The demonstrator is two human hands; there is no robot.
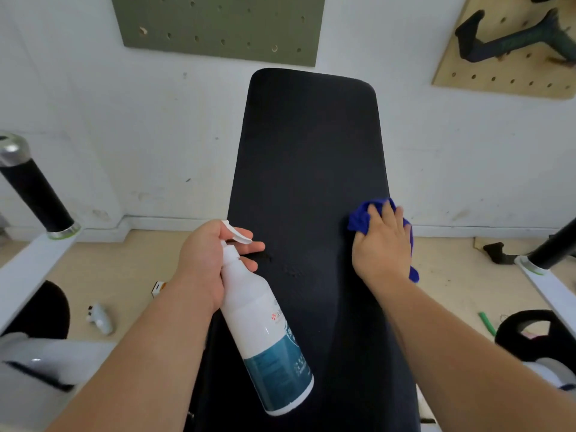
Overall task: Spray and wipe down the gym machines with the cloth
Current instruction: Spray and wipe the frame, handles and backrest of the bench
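The fingers point(253, 246) of the left hand point(204, 260) curl round the neck of a smooth white plastic spray bottle point(258, 310) at lower centre, its teal label and red logo too blurred to read, while the right hand point(381, 244) presses a crumpled blue cloth point(361, 218) with straight fingers against the right edge of the matte black padded surface point(308, 151).

A scuffed white wall point(140, 135) carries a green pegboard point(218, 23) and a pale wooden pegboard point(498, 79) holding a dark handle point(511, 42). The floor point(118, 269) is light wood, with small clutter lying about.
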